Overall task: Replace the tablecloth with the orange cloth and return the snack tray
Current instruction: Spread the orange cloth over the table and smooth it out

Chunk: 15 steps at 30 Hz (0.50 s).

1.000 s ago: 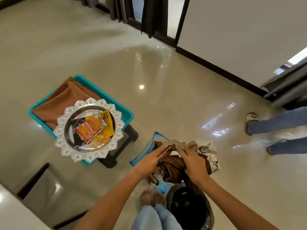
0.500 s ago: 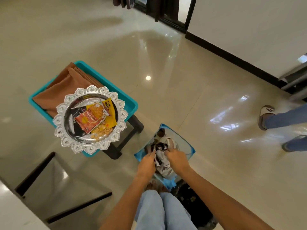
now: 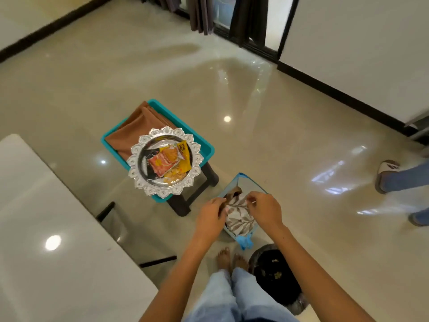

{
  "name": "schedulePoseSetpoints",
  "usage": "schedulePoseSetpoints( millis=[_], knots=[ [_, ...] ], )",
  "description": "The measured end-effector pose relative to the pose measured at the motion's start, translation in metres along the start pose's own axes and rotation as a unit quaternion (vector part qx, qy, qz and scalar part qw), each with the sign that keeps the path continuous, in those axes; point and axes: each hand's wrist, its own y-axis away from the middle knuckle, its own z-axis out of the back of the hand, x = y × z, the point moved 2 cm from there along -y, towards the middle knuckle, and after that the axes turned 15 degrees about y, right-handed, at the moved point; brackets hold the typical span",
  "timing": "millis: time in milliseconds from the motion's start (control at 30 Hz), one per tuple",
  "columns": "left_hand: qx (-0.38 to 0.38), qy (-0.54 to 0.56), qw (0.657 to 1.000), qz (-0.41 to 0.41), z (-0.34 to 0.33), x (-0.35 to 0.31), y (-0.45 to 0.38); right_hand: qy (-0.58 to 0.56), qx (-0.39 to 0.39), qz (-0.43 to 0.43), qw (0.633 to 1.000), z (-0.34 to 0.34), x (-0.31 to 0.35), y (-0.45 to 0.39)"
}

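Glossy beige tiled floor (image 3: 267,112), ceiling lights reflected in it; white wall with black skirting at right; dark curtains at the far doorway; bare white tabletop (image 3: 46,228) at lower left.

Teal plastic basin (image 3: 204,147) sits on a dark stool (image 3: 185,203); folded orange-brown cloth (image 3: 137,129) lies inside it; round silver snack tray with scalloped rim (image 3: 148,182) rests on top of cloth and basin, holding red, orange and yellow snack packets (image 3: 167,161).

Just right of the stool, on the floor: blue-framed clear-sided bag (image 3: 243,180), containing the bunched white tablecloth with brown leaf print (image 3: 239,217).

Left hand (image 3: 209,217): fingers curled, at the bag's left edge, touching the tablecloth; actual grip cannot be told. Right hand (image 3: 264,209): thumb and fingers pinching at the top of the tablecloth.

Black-lined bin (image 3: 276,270) beside the person's bare feet; a second person's legs at far right.
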Motion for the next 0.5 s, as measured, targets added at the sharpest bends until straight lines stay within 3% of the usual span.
schedulePoseSetpoints(
  millis=[167, 333, 500],
  knots=[
    [-0.124, 0.027, 0.992, -0.010, 0.053, -0.018, 0.033, -0.074, -0.036, 0.101, 0.991, 0.035, 0.073, 0.000],
    [-0.242, 0.031, 0.970, 0.006, 0.107, -0.017, 0.061, -0.055, -0.054, 0.209, 0.975, 0.049, 0.152, -0.003],
    [-0.312, 0.059, 0.947, 0.049, 0.159, 0.005, 0.080, -0.058, -0.053, 0.275, 0.958, 0.043, 0.216, -0.007]
  ],
)
